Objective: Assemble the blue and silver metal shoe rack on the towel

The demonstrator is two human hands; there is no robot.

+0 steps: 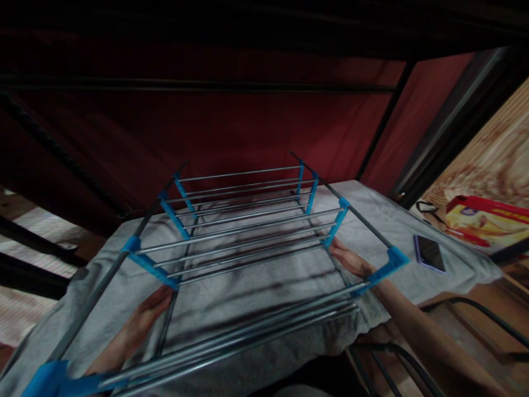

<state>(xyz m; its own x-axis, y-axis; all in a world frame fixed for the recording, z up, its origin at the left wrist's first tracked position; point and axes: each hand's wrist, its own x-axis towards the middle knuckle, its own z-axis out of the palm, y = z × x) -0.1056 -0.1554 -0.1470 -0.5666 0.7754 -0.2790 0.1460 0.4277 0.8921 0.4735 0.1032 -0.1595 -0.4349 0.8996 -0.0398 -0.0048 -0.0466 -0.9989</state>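
Observation:
A folding drying rack (pixel 248 231) with grey metal rods and blue plastic joints lies over a surface covered by a grey cloth (pixel 248 292). My left hand (pixel 142 317) reaches under the rack's left side, fingertips touching a blue joint (pixel 151 267). My right hand (pixel 349 259) rests against the rack's right side by another blue joint (pixel 380 270); whether its fingers close around a rod is hidden by the frame.
A phone (pixel 430 253) lies on the cloth at the right. Beyond it are a red and yellow box (pixel 487 220) and eyeglasses (pixel 427 209). Dark red fabric (pixel 206 127) hangs behind on black bars. Black chair tubes (pixel 454 331) stand at lower right.

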